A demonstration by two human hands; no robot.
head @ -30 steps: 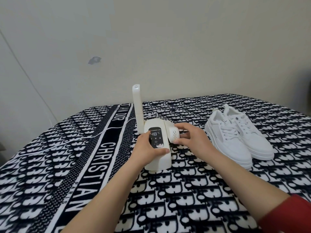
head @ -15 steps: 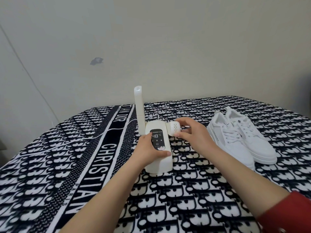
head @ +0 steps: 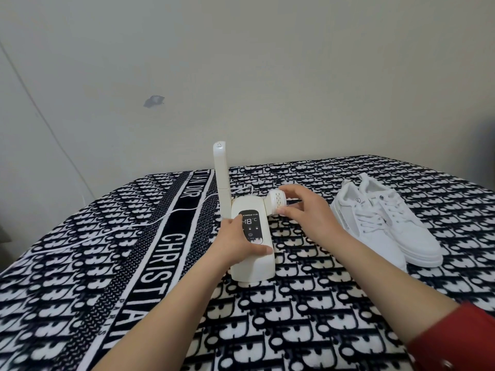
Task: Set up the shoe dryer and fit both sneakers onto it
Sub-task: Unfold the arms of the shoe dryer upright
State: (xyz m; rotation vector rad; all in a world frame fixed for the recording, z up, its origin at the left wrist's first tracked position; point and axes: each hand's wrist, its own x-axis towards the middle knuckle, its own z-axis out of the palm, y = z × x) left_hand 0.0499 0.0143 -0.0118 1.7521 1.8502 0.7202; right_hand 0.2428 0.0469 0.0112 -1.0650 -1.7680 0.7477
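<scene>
- Near the middle of the blanket [head: 321, 303]: cream shoe dryer [head: 257, 266], body standing on its base, dark display [head: 250, 223] on the front lit and reading 48 °C.
- On the body's left side: left tube [head: 221, 170], raised straight up, slim and tall, vented tip at the top.
- On the body's upper right corner: right tube [head: 276, 202], short, with its round vented end turned toward the camera; angle beyond that hard to tell.
- Left grip [head: 235, 245]: wrapped round the body from the left, thumb laid across the front below the display, a fingertip at the display's upper left edge; holding the body.
- Right grip [head: 308, 212]: thumb below and fingers above, pinching the round end of the right tube.
- Right of the dryer, apart from it: nearer sneaker [head: 372, 236] and farther sneaker [head: 412, 228], both white, laced, side by side and touching, soles down on the blanket, toes toward the camera; neither one on the dryer yet.
- Behind the dryer and off to the left: white cord [head: 160, 220], trailing over the blanket toward its left edge.
- Bottom right corner: red sleeve [head: 460, 341] on the right forearm; left forearm bare.
- Beyond the blanket: pale wall [head: 267, 76] with a grey chipped patch [head: 154, 100].
</scene>
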